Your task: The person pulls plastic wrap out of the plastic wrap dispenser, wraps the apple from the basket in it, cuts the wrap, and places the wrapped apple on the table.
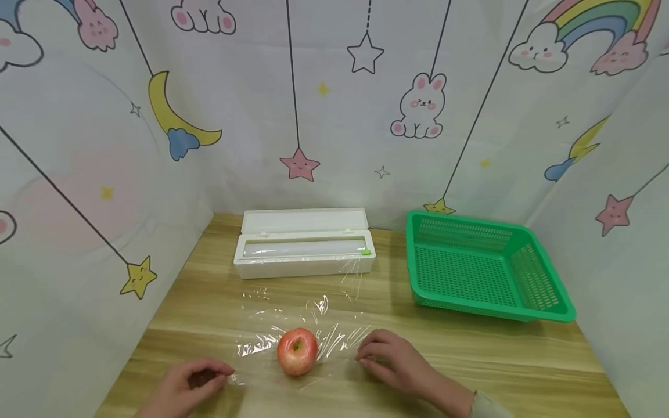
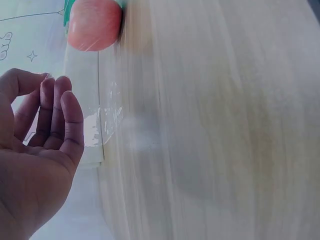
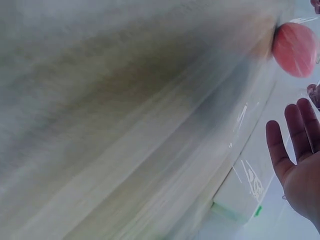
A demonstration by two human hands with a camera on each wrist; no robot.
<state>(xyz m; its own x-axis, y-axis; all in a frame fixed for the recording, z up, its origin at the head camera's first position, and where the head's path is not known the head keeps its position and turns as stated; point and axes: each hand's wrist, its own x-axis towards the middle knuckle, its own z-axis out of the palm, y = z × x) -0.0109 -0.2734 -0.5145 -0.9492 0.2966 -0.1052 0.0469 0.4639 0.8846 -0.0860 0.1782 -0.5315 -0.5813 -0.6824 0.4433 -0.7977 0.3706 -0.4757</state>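
A red apple (image 1: 297, 352) stands stem up between my two hands, within the spread of a clear sheet of plastic wrap (image 1: 334, 339). Whether the sheet lies under or over it, I cannot tell. My left hand (image 1: 190, 383) pinches the wrap's near left corner between thumb and fingertips; in the left wrist view the other fingers of that hand (image 2: 47, 130) are loosely bent. On the far side of the apple, my right hand (image 1: 392, 360) pinches the right edge of the sheet. The wrap runs back to a white dispenser box (image 1: 305, 268) with its lid raised.
Inside the box lies a roll of wrap (image 1: 303, 248), and a small green slider (image 1: 366, 252) sits at the rim's right end. A green plastic basket (image 1: 491, 313) stands at the back right of the wooden table (image 1: 193, 290). Cartoon-printed cloth (image 1: 251, 104) encloses the back and sides.
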